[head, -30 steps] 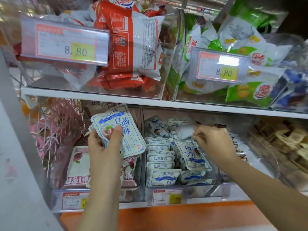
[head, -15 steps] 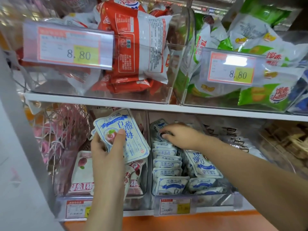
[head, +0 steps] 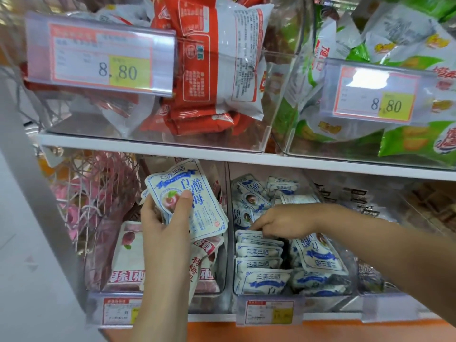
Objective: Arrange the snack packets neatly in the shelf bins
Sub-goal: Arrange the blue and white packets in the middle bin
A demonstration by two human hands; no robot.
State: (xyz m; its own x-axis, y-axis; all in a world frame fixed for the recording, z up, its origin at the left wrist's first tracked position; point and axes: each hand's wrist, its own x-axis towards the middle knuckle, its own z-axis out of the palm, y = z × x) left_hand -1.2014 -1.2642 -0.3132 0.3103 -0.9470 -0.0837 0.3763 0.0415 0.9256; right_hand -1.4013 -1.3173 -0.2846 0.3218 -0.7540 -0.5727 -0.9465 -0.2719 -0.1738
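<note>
Two bare hands work at a clear middle bin [head: 229,267] on the lower shelf. Nearest, just left of that bin's front, the left hand [head: 165,233] grips a blue-and-white packet [head: 197,201], thumb pressed flat on its face and fingers wrapped behind; whether more packets sit behind it I cannot tell. The glossy film probably slides, so a loosened thumb could drop it among the pink packets [head: 128,257] directly left of the middle bin, mixing the stock. Inside the middle bin, the right hand [head: 283,222] curls its fingertips onto the back of a standing row [head: 259,253], seemingly pinching the rearmost top edge. Too hard a push could topple the row forward, or crumple it against the slanting packet [head: 318,255] lying loose on the bin's right side. Deeper in the bin, loose packets [head: 256,193] lie jumbled and could slump into any gap. All are flat, pillowy pouches with crimped edges; the bin walls are hard, reflective, see-through plastic. Above the bin, red packets [head: 209,58] and green packets [head: 407,141] look puffier.
</note>
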